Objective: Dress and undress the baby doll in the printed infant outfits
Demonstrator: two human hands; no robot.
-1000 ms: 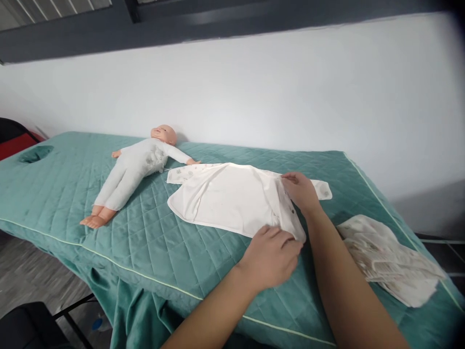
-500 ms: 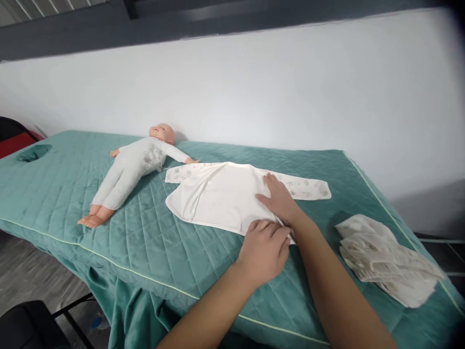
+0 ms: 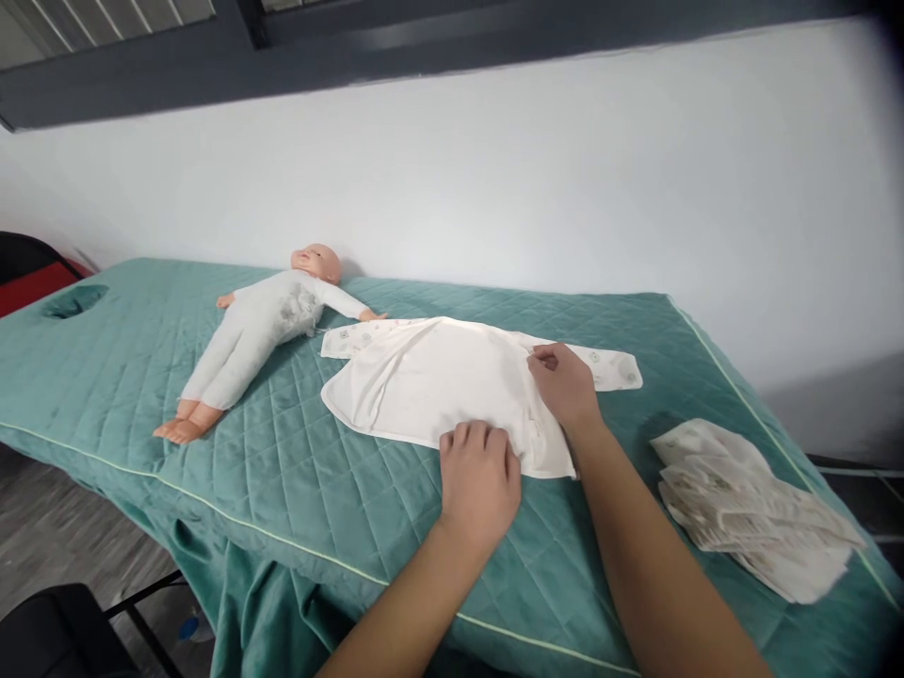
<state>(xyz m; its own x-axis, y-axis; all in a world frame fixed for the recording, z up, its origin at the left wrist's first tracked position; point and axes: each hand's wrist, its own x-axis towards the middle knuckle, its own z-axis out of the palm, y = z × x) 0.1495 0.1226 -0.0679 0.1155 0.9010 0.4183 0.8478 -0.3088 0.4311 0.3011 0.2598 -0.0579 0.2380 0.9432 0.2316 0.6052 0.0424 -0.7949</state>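
Observation:
A white long-sleeved baby shirt lies spread out, its plain inner side showing and small prints on the sleeves. At its lower edge, my left hand is closed with bent fingers on the hem; its thumb is hidden. My right hand pinches the shirt's cloth near the base of the right sleeve. Left of the shirt, a baby doll with a white cloth body lies on its back, one hand close to the left sleeve.
A green quilted bed cover lies under everything, with a face hole at far left. A folded pile of whitish printed cloth rests at right. The white wall runs behind. A black chair stands at lower left.
My left hand has slid left along the hem, away from the lower right corner. My right hand has gone from flat on the shirt to a pinch near the right sleeve.

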